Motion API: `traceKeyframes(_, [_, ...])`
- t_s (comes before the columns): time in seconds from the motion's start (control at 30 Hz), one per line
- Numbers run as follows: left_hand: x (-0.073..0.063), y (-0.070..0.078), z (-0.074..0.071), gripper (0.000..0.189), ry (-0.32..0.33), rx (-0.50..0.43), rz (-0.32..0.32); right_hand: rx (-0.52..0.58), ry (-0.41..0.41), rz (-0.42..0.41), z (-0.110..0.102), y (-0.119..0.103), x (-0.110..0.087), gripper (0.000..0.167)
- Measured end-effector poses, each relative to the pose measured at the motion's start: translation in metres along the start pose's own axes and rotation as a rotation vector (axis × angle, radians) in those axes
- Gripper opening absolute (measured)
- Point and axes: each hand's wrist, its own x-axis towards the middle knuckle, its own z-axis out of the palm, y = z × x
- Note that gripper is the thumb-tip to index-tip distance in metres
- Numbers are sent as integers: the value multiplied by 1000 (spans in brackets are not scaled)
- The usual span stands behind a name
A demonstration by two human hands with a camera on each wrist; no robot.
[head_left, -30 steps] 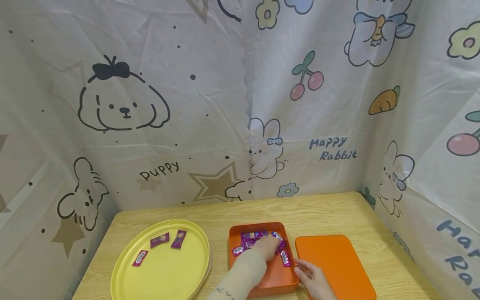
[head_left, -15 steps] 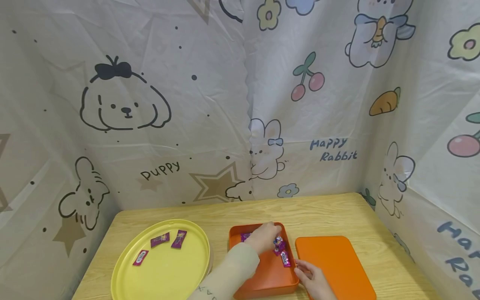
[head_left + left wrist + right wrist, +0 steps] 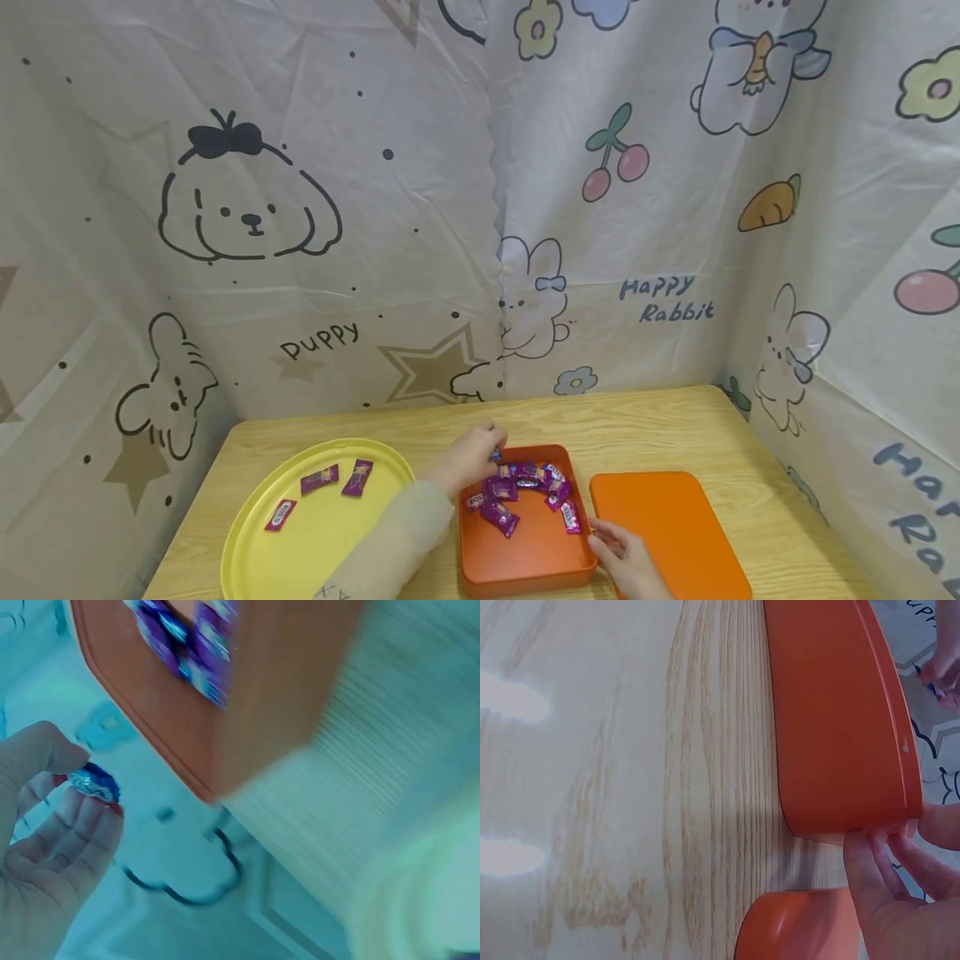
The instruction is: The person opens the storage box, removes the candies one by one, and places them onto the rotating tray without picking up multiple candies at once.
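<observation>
My left hand [image 3: 471, 457] is above the back left corner of the orange box [image 3: 528, 577]. Between thumb and fingers it pinches a small wrapped candy [image 3: 96, 782], blue and shiny in the left wrist view. Several purple wrapped candies [image 3: 501, 517] lie inside the box, mostly toward its back. At the box's right side, my right hand [image 3: 632, 567] holds the wall. The right wrist view has its thumb at the rim and its fingers [image 3: 866, 862] against the outside.
A round yellow tray [image 3: 315, 575] stands on the left, with a red-and-white candy [image 3: 281, 516] and two purple candies [image 3: 320, 480] on it. The flat orange lid [image 3: 667, 525] lies right of the box on the wooden table [image 3: 637, 425]. Printed cloth [image 3: 420, 208] surrounds the table.
My left hand was among the candies in the box, rose to its back edge, then moved left toward the tray, carrying a candy. The right hand stays at the box's side.
</observation>
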Motion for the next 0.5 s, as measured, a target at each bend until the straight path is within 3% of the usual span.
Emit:
traceKeyframes(0.1, [-11,-22,-3,27,84,-43,28,1,4,4,0,1,0,48])
traceKeyframes(0.17, [-20,-35,-6,27,111,-65,13,3,5,4,0,1,0,48])
traceKeyframes(0.5, [-78,-93,-11,25,136,-42,-189,6,6,2,1,1,0,47])
